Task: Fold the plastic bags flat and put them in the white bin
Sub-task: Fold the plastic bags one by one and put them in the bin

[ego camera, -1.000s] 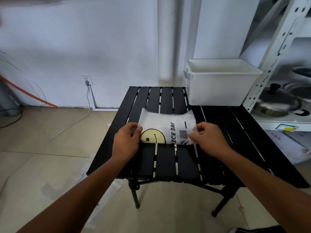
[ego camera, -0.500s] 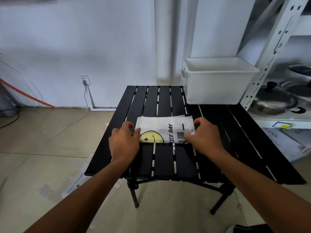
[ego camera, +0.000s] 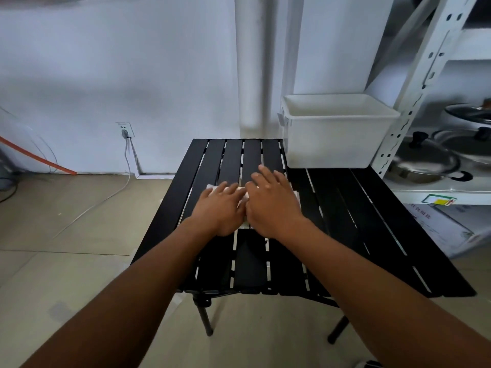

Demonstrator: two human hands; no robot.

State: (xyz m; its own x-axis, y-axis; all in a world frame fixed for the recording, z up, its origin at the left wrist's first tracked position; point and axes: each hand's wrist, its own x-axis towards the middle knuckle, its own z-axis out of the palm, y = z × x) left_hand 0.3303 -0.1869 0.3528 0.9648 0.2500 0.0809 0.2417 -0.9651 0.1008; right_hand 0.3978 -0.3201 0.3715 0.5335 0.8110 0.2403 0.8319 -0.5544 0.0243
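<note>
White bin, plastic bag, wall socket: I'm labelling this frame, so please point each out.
white bin [ego camera: 332,144], head view, front wall.
plastic bag [ego camera: 210,187], head view, exposed left corner.
wall socket [ego camera: 122,126], head view, faceplate.

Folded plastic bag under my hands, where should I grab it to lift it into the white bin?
Probably its right end, peeking out past the right hand, nearest the white bin. The plastic bag lies flat on the slatted table, so come in low from the right and pinch all layers, thumb on top, while the left hand presses the fold down.
</note>
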